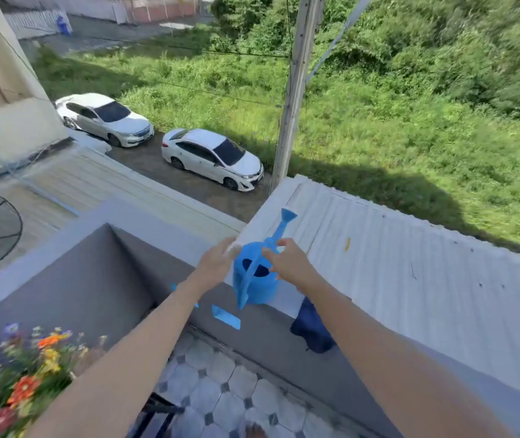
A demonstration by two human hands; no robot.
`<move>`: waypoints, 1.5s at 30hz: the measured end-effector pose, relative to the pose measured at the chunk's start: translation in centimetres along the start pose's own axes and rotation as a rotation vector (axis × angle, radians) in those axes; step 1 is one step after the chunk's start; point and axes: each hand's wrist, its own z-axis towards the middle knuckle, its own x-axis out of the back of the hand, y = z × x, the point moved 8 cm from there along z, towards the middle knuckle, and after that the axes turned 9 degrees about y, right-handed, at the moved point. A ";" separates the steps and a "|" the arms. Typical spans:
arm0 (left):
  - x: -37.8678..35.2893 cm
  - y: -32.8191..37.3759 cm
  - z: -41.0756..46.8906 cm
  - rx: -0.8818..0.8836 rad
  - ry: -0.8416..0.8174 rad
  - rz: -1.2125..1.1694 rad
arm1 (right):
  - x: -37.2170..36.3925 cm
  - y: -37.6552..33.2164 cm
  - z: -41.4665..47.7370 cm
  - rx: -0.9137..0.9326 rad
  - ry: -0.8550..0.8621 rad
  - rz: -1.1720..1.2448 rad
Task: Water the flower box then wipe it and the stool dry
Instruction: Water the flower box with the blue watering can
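A small blue watering can [257, 279] stands on top of the balcony wall [145, 222], spout pointing away from me. My left hand [217, 260] touches its left side. My right hand [290, 262] pinches the base of the spout on the right side. Both arms reach forward over the balcony. At the lower left, colourful flowers [21, 380] fill a flower box whose body is out of frame. A dark blue cloth [310, 327] hangs over the wall just right of the can. No stool is clearly visible.
The balcony floor [220, 390] has grey tiles. Strips of blue tape [225, 317] stick to the inner wall face. Beyond the wall lie a corrugated roof [394, 263], two white cars, a utility pole and grass far below. A dark metal rack [154, 412] stands near my feet.
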 end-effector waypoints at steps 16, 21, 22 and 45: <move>-0.7 -7.3 -2.3 0.332 0.284 -0.521 | -5.7 -5.0 0.1 -0.128 -0.363 0.159; 5.0 -7.7 -6.7 0.261 0.456 -0.727 | -9.4 -11.4 -4.1 0.071 -0.552 -0.047; 5.9 -7.9 -7.7 0.252 0.487 -0.748 | -10.2 -12.6 -4.9 0.141 -0.574 -0.110; 16.5 -7.0 -29.5 0.271 0.812 -0.839 | -23.4 -24.6 -26.7 1.012 -0.604 -0.838</move>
